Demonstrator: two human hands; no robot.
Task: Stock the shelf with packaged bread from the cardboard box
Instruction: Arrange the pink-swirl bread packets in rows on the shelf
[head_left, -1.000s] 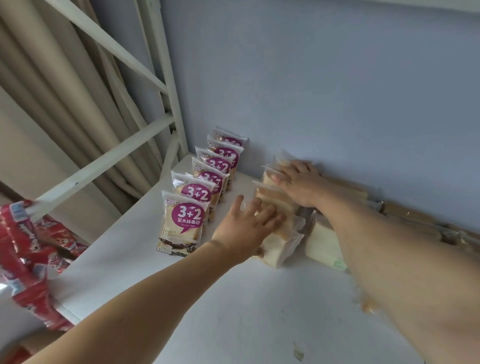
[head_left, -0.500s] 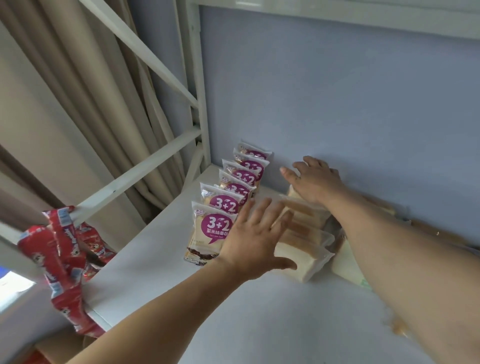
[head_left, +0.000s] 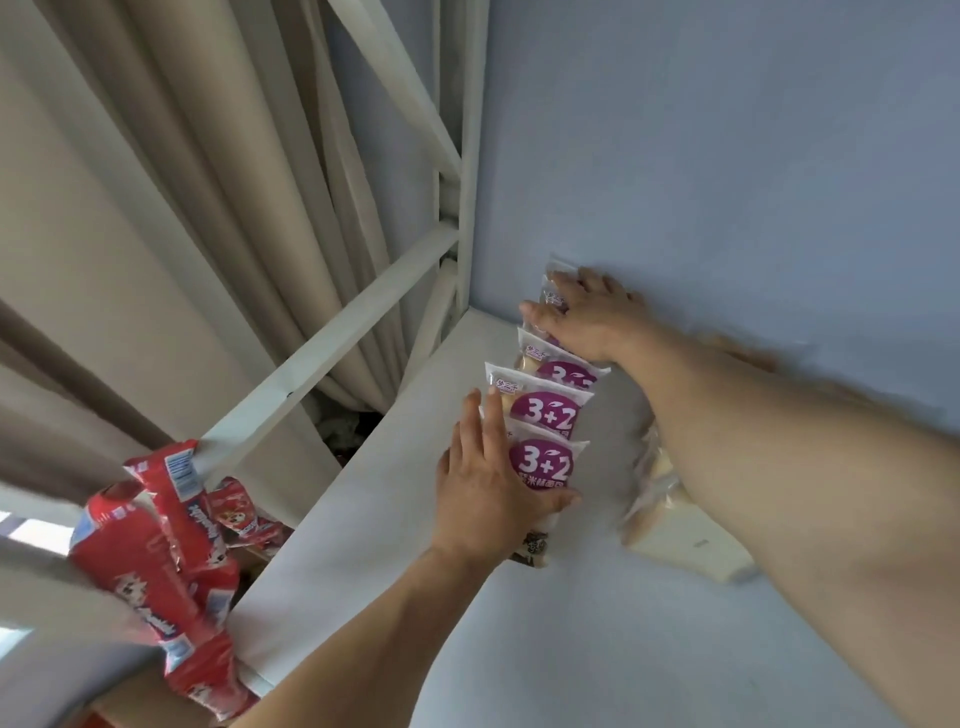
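Note:
A row of white bread packets with purple "3+2" labels (head_left: 545, 410) stands on the white shelf (head_left: 395, 499), running back to the blue rear wall. My left hand (head_left: 488, 488) holds the front packet (head_left: 543, 467), fingers straight along its left side and thumb across its lower front. At the far end of the row my right hand (head_left: 587, 317) lies on the rearmost packet (head_left: 553, 296). Plain bread packets in clear wrap (head_left: 675, 525) lie on the shelf under my right forearm. The cardboard box is out of view.
Red snack packets (head_left: 171, 561) hang at the shelf's left front corner. White frame bars (head_left: 332, 348) and beige curtains (head_left: 156, 208) close off the left side. The blue wall (head_left: 727, 156) stands right behind the row.
Both hands left the plain bread packets and went left to the "3+2" row. The left hand now holds the front packet and the right hand rests on the rearmost. The camera turned left.

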